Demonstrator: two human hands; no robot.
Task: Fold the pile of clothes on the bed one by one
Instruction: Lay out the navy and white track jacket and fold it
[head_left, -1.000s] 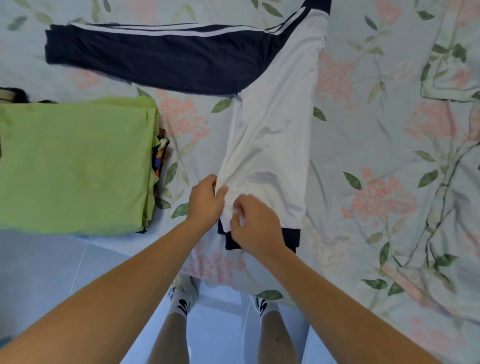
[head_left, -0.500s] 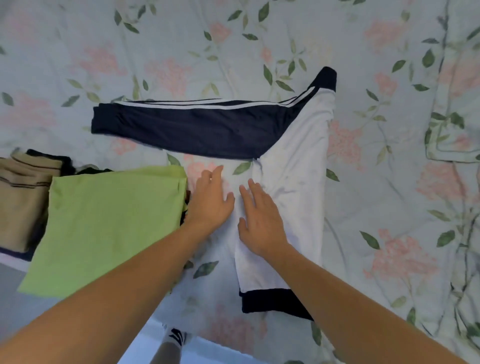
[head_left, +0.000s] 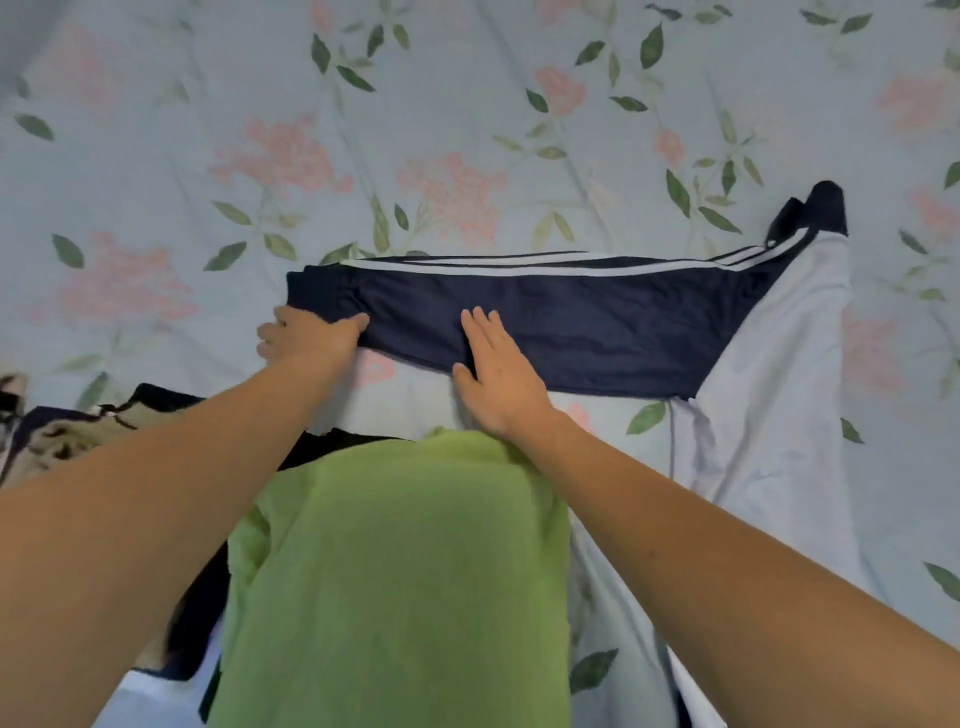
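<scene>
fingers of the left hand (head_left: 306, 336) curl over the cuff end of the navy sleeve (head_left: 519, 317), thumb on top of the cloth and the other fingers at or under its lower edge, so they look clamped on the fabric there; how far they reach underneath i cannot tell. fingers of the right hand (head_left: 498, 374) lie straight and close together, palm flat on the lower edge of the same sleeve at the middle of the frame, pressing and gripping nothing.

the garment in hand is a white and navy top with white stripes along the sleeve. its navy sleeve stretches flat across the centre of the frame, and its white body (head_left: 769, 415) runs down the right side on the floral bed sheet (head_left: 467, 104). it is spread out but, by my reading, only partly folded: the sleeve is not yet brought in over the body and the body is not yet doubled.

a folded green garment (head_left: 395, 571) fills the lower middle, lying on darker clothes, which suggests some pieces are already done. at the left edge sits a bunched beige and dark heap (head_left: 62, 431); whether it is folded or waiting i cannot say.
</scene>
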